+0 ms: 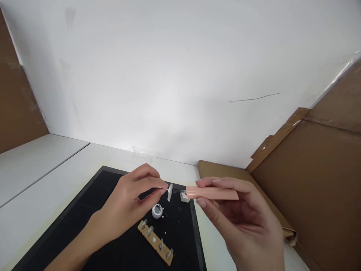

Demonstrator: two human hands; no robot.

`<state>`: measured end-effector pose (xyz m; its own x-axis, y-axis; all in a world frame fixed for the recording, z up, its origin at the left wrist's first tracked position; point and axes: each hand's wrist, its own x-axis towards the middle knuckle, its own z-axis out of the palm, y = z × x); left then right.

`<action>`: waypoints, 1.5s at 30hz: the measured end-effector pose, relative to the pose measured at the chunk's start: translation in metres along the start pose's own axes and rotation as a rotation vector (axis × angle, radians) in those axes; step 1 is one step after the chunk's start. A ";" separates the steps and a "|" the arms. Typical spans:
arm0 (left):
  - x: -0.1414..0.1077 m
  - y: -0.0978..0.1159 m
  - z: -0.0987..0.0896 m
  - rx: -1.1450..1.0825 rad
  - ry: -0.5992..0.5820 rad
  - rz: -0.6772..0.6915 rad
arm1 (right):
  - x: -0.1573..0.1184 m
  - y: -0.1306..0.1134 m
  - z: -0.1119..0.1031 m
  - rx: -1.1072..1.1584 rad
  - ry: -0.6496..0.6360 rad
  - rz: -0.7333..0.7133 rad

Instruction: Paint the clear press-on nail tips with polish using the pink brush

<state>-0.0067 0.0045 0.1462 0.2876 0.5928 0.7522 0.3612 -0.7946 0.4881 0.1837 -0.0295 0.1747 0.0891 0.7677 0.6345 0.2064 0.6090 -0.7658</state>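
Note:
My left hand [132,199] pinches the thin stem of a small white disc-like piece [170,192] between thumb and fingertips. In my right hand [242,222] is a pink-handled tool [211,193], held level between thumb and fingers. Its thin dark tip points left and reaches toward the white piece; whether they touch cannot be made out. Below the hands, a small round white pot [157,211] stands on the black mat [113,222]. A small whitish block [185,196] lies just under the tool's tip.
A wooden strip [155,242] with several metal pegs lies on the mat near the bottom. White crumbs dot the mat. Brown cardboard [318,180] rises at the right, with a cardboard piece [225,171] behind my right hand. A white wall [169,75] stands behind the table.

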 end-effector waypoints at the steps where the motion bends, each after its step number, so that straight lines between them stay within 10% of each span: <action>1: 0.000 0.000 0.000 -0.008 -0.003 -0.011 | 0.001 0.001 0.000 0.018 -0.025 0.029; 25: 0.000 0.006 -0.004 -0.192 -0.149 -0.207 | -0.001 0.009 -0.002 -0.071 -0.322 -0.367; 45: 0.001 0.007 -0.006 -0.354 -0.203 -0.227 | -0.002 0.002 -0.005 -0.048 -0.340 -0.310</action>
<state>-0.0092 -0.0012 0.1524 0.4171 0.7426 0.5240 0.1204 -0.6166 0.7780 0.1890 -0.0309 0.1727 -0.3074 0.5775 0.7563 0.2187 0.8164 -0.5344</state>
